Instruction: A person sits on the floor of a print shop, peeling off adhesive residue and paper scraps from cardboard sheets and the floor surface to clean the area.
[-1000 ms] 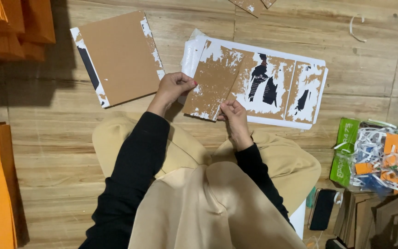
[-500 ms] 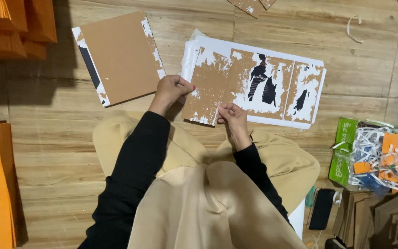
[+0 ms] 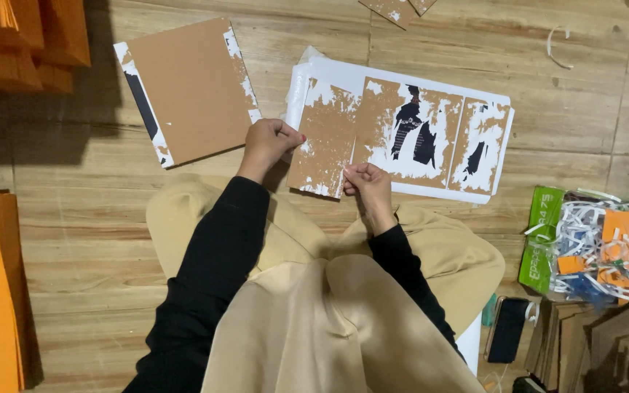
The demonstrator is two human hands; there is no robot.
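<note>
Right now my left hand is curled shut, fingers pinching the left edge of the brown cardboard panel with torn white paper patches, which lies on the wooden floor just ahead of my knees. My right hand has its fingers clamped together on the panel's lower right corner. At three o'clock from the panel, touching it, lies a white sheet bearing more brown panels. At nine o'clock sits a separate brown board. Far at four o'clock, a clear bag of paper scraps.
</note>
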